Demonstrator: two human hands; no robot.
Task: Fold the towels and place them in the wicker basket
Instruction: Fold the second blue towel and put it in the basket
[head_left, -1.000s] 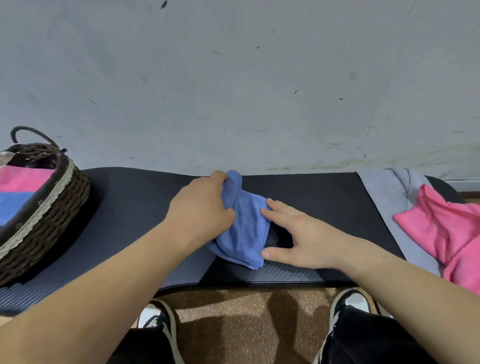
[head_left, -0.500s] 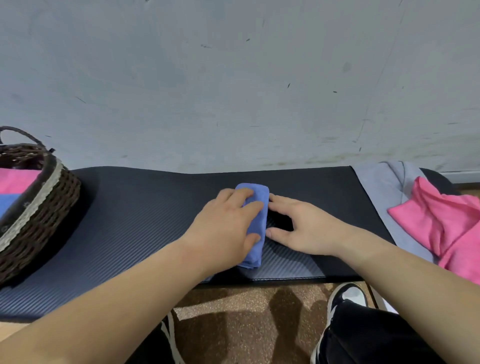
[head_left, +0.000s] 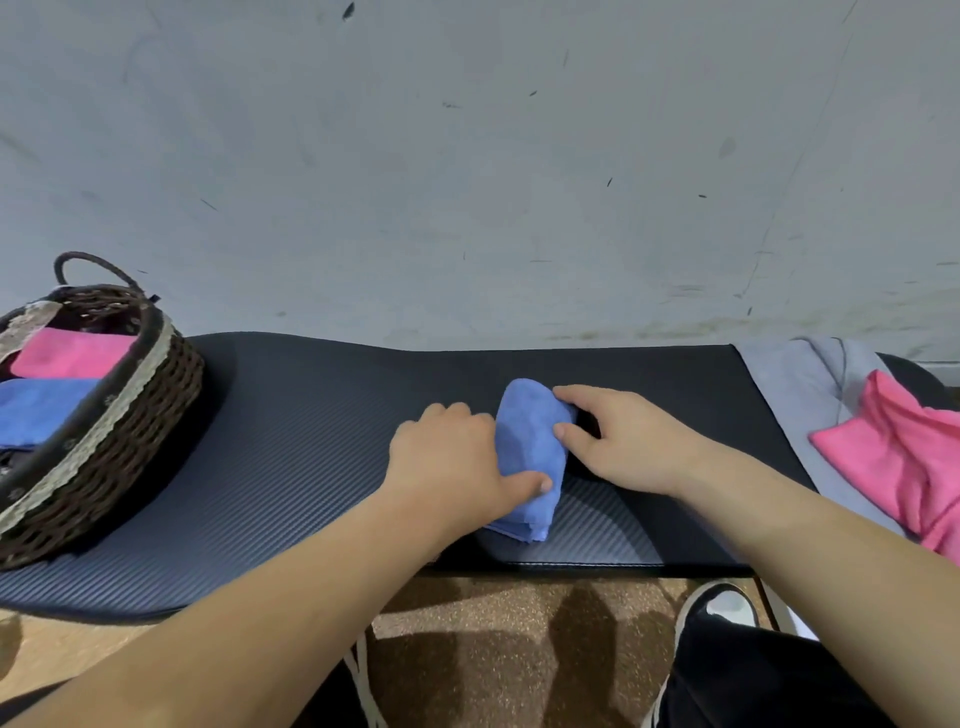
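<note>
Both hands are working a folded blue towel (head_left: 527, 441) on the bench (head_left: 311, 441).
The blue towel is lying near the bench's front edge, about midway along. The left hand (head_left: 447, 462) is gripping it, thumb across the top, while the right hand (head_left: 623, 441) is touching its other side with loose fingers. The wicker basket (head_left: 130, 384) is sitting at the bench's left end.

Your black bench (head_left: 587, 565) has a dark ribbed mat (head_left: 291, 467) spread over the top. Sitting on that mat you've got the wicker basket (head_left: 130, 415) way over on the left, the folded blue towel (head_left: 527, 441) roughly mid-mat, and a grey towel (head_left: 789, 395) at the right end with a pink towel (head_left: 893, 457) on it.
</note>
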